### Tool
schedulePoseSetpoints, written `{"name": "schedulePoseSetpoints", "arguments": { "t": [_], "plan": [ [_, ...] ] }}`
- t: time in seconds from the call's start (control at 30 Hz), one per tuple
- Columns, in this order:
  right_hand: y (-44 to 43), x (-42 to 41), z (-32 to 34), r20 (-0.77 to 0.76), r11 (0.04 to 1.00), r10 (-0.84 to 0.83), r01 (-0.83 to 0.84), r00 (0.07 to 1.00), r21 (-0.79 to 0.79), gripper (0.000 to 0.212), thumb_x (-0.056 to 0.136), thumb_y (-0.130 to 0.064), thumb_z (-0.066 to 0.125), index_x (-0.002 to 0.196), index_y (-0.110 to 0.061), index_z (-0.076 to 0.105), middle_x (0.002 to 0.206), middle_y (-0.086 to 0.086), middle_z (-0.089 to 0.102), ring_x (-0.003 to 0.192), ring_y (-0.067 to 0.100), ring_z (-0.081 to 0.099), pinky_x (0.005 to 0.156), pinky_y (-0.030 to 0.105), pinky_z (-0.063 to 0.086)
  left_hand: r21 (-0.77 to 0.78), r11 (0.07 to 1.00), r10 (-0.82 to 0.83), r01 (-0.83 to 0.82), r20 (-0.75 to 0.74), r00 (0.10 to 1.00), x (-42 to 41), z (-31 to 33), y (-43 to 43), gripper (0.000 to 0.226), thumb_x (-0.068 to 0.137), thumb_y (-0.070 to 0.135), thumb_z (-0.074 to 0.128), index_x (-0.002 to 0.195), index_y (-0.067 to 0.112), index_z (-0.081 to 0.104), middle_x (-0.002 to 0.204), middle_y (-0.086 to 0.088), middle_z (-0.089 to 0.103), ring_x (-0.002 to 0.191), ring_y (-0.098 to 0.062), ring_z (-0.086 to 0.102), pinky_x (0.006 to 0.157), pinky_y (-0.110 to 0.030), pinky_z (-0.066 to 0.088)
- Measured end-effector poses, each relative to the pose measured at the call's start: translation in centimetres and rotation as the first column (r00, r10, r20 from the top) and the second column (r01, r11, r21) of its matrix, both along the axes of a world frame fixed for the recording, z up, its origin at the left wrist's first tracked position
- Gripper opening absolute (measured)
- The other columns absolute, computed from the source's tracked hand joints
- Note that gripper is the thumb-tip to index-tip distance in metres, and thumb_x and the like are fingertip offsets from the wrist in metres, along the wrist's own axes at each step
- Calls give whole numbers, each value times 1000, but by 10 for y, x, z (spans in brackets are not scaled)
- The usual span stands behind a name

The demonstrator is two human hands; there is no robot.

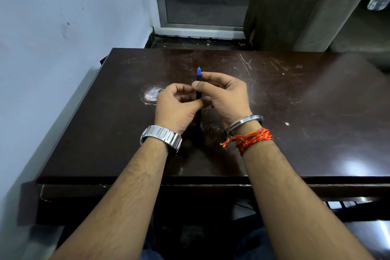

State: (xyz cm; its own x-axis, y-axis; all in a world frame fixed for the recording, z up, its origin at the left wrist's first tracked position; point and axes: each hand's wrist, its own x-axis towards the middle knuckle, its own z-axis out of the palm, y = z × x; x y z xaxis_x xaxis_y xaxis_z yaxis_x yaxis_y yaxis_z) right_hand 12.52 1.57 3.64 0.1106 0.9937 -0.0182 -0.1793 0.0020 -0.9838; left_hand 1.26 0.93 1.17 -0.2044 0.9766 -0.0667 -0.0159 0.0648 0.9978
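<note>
A blue-tipped dark pen [198,96] is held upright over the scratched brown counter [295,112]. The right hand [228,95] pinches it near the tip and the left hand [175,105] pinches the barrel lower down, the two close together.

Dark brown worktop [274,95], heavily scratched, with one worn pale patch [150,95] left of centre and light glare [356,164] at near right. Pale blue wall [73,17] at left, scuffed. Beyond the worktop: aluminium-framed glazed door [202,6], dusty floor [200,43], grey-brown panel [285,6] at right.

Silver link watch [161,136] left; steel bangle [244,123], red-orange thread band [251,138] right.
</note>
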Motion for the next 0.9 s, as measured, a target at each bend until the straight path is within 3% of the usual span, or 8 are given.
{"name": "schedulePoseSetpoints", "arguments": {
  "t": [0.13, 0.27, 0.33, 0.43, 0.63, 0.77, 0.83, 0.9],
  "plan": [
    [0, -1, 0, -54, 1000, 9, -10, 999, -13, 17, 76, 5, 77, 89, -5, 73, 78, 10, 73, 52, 5, 64, 48, 18, 51, -8, 1000, -20, 20, 94, 995, 2, 1, 2, 26, 56, 12, 74, 81, 19, 68, 78, -11, 76, 78, -31, 74, 77, -57, 58],
    [1, 0, -2, -15, 1000, -27, 27, 1000, -9, 19, 73, 2, 81, 89, -6, 75, 84, 14, 76, 72, 19, 72, 62, 26, 59, 25, 1000, -2, 2, 26, 1000, -1, -1, 0, 44, 41, 28, 89, 77, 23, 65, 72, 0, 74, 71, -21, 73, 66, -45, 61],
    [1, -1, -1, -24, 1000, -15, 15, 1000, -15, 18, 73, 3, 80, 89, -5, 74, 78, 11, 75, 64, 15, 71, 55, 23, 57, 19, 1000, -8, 7, 45, 999, 0, -2, 2, 41, 43, 30, 86, 78, 21, 67, 76, -4, 75, 76, -25, 73, 72, -48, 61],
    [0, -2, -1, -44, 1000, 7, -8, 999, -30, 17, 75, 3, 79, 89, -3, 73, 71, 9, 71, 45, 5, 60, 43, 17, 48, 3, 999, -38, 38, 63, 997, 1, -1, 2, 17, 58, 17, 77, 74, 19, 73, 77, -10, 76, 76, -30, 74, 77, -53, 59],
    [1, -2, -2, 1, 1000, 3, -3, 1000, -24, 19, 73, -2, 82, 90, -7, 75, 85, 13, 76, 69, 16, 70, 59, 23, 55, 53, 999, 0, 2, -38, 999, -2, -1, 1, 23, 55, 23, 84, 72, 20, 70, 69, 2, 73, 71, -18, 71, 70, -42, 61],
    [2, -3, -3, -16, 999, 14, -15, 1000, -48, 16, 74, -3, 82, 88, -7, 74, 74, 13, 71, 51, 12, 60, 44, 22, 49, -12, 998, -59, 59, -38, 998, 3, 1, 0, 10, 64, 25, 69, 67, 20, 77, 68, -10, 75, 71, -29, 74, 74, -54, 60],
    [3, -2, -4, -22, 999, 6, -6, 1000, -42, 15, 74, -3, 82, 84, -11, 74, 70, 8, 71, 49, 9, 60, 46, 20, 48, 3, 999, -36, 36, -42, 998, 1, 0, 0, 5, 61, 21, 78, 65, 22, 76, 66, -7, 75, 68, -28, 74, 71, -51, 61],
    [3, -1, -5, -13, 999, -3, 3, 1000, -32, 16, 72, -5, 83, 83, -13, 75, 72, 4, 74, 56, 8, 64, 53, 20, 51, 21, 1000, 5, -3, -71, 997, -2, -2, 1, 18, 54, 24, 86, 65, 21, 72, 66, -4, 75, 67, -25, 74, 67, -44, 62]
  ]
}}
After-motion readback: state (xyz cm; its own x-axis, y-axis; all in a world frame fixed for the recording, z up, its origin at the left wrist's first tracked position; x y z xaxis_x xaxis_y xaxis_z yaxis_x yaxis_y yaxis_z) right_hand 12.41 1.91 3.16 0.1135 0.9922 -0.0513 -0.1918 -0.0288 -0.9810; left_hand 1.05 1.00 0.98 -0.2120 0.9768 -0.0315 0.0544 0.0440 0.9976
